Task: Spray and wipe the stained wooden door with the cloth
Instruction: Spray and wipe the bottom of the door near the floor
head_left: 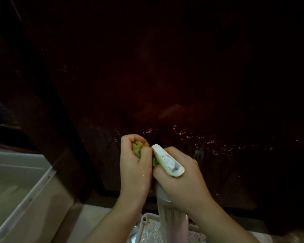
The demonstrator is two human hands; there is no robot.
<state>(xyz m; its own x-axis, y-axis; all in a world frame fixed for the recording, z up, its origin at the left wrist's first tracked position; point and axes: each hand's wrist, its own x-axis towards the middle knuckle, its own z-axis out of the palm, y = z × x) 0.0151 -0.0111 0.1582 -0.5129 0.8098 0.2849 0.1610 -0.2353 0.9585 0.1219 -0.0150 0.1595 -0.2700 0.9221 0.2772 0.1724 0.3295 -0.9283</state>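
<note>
A dark reddish-brown wooden door (165, 76) fills the view ahead, dimly lit, with small pink, orange and white specks of stain along its lower part (191, 135). My left hand (135, 163) is shut on a bunched yellow-green cloth (138, 148), held in front of the door's lower area. Right beside it, my right hand (181, 174) grips a white spray bottle (167, 162) by the neck. The nozzle points at the cloth and almost touches it. The bottle's pale body (170, 216) hangs down below my hand.
A white cabinet or appliance with an angled edge (25, 190) stands at lower left. The door frame (47, 102) runs diagonally between it and the door. Below my hands lies a white perforated basket or tray (147, 228) on the pale floor.
</note>
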